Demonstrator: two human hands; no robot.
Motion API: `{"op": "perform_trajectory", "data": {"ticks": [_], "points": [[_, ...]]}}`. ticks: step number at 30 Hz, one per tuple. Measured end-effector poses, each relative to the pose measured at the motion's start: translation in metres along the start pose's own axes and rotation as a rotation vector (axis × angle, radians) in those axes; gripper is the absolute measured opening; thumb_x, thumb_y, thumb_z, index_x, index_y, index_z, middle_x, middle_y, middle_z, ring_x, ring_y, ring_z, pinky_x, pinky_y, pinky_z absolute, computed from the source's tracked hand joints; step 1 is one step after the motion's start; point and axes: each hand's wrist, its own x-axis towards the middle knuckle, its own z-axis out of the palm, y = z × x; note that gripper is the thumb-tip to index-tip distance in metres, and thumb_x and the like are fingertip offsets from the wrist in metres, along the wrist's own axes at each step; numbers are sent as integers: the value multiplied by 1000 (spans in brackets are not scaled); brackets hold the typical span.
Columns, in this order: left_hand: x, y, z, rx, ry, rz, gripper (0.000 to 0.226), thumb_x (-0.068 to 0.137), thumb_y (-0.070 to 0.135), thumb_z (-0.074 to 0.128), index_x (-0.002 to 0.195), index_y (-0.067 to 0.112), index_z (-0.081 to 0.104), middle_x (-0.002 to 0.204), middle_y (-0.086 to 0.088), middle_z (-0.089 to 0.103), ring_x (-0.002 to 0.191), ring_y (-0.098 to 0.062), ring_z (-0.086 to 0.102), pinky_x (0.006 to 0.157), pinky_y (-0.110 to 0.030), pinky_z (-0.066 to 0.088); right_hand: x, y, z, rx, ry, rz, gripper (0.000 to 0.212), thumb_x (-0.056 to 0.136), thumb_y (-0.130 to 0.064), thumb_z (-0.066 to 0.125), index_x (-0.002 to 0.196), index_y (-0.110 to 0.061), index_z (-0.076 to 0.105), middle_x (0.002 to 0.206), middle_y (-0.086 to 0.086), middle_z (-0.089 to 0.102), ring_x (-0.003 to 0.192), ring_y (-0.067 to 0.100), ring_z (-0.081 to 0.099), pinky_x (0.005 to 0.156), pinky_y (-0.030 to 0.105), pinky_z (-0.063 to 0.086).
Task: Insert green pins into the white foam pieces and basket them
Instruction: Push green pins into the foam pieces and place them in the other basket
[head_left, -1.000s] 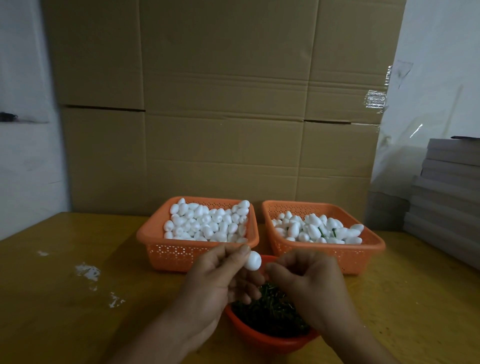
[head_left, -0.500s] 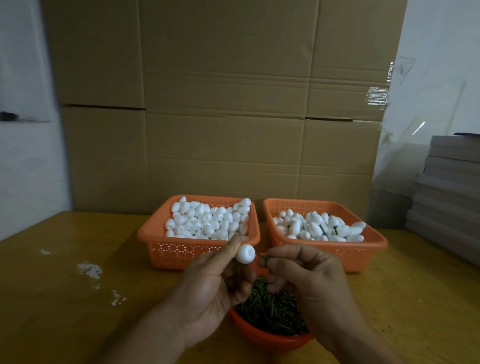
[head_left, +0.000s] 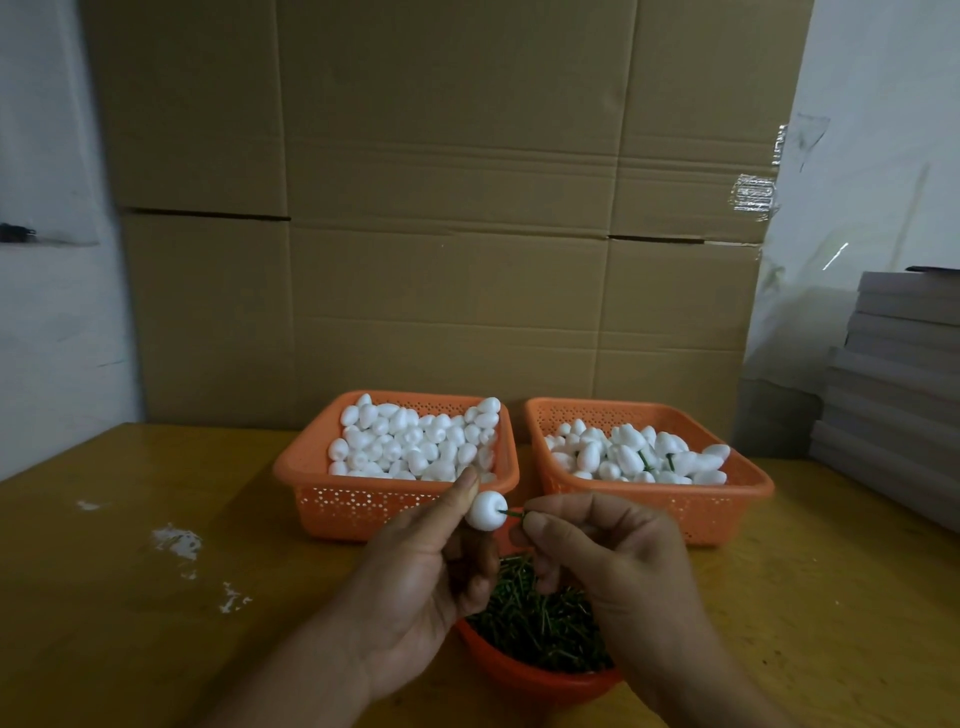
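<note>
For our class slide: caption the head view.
Left hand holds foam piece; right hand pushes in green pin.

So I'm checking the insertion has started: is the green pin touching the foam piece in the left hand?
Touching. The head view shows the green pin meeting the foam piece with no gap.

Low in the centre of the frame, your left hand (head_left: 415, 577) pinches a small round white foam piece (head_left: 486, 511) between thumb and fingertips. Your right hand (head_left: 618, 566) pinches a thin green pin (head_left: 513, 514) whose tip meets the foam's right side. Beneath both hands sits a round orange plastic bowl (head_left: 540, 680) heaped with green pins. Behind, on the yellow wooden table (head_left: 130, 597), two orange perforated plastic baskets stand side by side: the left basket (head_left: 363, 504) holds plain foam pieces, the right basket (head_left: 727, 499) foam pieces with green stems showing.
</note>
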Motion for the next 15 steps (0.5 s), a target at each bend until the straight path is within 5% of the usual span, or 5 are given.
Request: {"op": "perform_trajectory", "data": {"ticks": [7,15], "points": [[0,-1,0,55,11,4,31,69,49,76,81,20,79,63,-4,56,52,-10,52,43,-21,40,-5,0,6,-229,72,-133,10,82,-8,77,77,-17,79,68,2,75,53,4,63,51,17,47],[-1,-2,1,81,20,15,32,64,46,80,79,18,77,64,-3,56,52,-9,52,42,-20,38,-9,7,7,-427,86,-271,13,83,-13,79,83,-26,78,70,-12,74,60,10,69,54,21,54]]}}
